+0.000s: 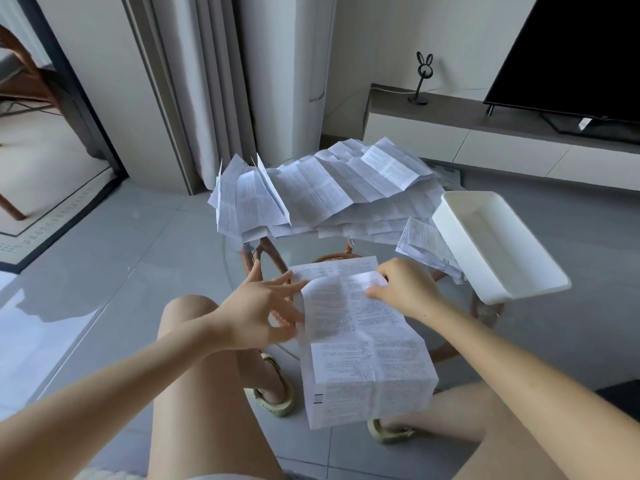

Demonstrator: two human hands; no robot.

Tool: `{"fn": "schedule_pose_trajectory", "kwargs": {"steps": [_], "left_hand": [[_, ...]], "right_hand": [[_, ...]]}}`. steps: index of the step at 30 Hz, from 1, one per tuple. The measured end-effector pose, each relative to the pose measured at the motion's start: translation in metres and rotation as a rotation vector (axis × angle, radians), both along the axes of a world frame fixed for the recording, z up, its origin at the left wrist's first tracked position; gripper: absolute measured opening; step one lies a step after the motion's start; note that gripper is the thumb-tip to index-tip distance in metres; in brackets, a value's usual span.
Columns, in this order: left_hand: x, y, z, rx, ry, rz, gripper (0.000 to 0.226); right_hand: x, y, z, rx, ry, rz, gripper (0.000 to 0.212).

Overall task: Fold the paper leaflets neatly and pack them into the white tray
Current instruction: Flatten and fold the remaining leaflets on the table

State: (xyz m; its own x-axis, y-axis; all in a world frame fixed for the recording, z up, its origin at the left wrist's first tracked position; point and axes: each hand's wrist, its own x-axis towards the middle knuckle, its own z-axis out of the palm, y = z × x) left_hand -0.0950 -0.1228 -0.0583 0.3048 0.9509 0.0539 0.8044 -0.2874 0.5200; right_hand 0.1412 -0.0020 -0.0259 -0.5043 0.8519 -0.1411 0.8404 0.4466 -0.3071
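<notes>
Round glass table (311, 245) on rattan legs.

Along far edge: pile (332, 188) of unfolded, creased leaflets, spilling over at far left.

At near edge: single leaflet (360, 341), upper part over the glass, lower part hanging past the edge above the knees, top section curled over toward the front.

At right edge: white tray (457, 244), tilted and overhanging, resting partly on a small stack (422, 244) of leaflets.

At leaflet's curled top section: right grip (405, 289), grasping it, fingers pinched on the paper.

At leaflet's left edge: left grip (263, 310), released, fingers spread, fingertips against the paper.
</notes>
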Motion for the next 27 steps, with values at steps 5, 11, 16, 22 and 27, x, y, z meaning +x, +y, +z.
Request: {"fn": "schedule_pose_trajectory", "kwargs": {"steps": [5,11,16,22,27], "left_hand": [[0.009,0.006,0.011,0.336,-0.056,0.495,0.020],[0.027,0.013,0.005,0.300,0.064,0.081,0.039],[0.024,0.016,-0.015,0.199,0.071,-0.037,0.044],[0.025,0.016,-0.009,0.331,0.059,0.008,0.038],[0.033,0.015,-0.012,0.222,0.090,-0.033,0.046]], "right_hand": [[-0.005,-0.003,-0.001,0.087,-0.055,0.032,0.053],[-0.003,-0.016,0.000,0.141,-0.151,0.124,0.049],[-0.008,-0.001,0.006,0.158,-0.117,0.213,0.038],[-0.018,0.013,-0.002,0.127,-0.004,0.164,0.014],[-0.015,0.014,-0.016,0.189,0.069,0.076,0.015]]}}
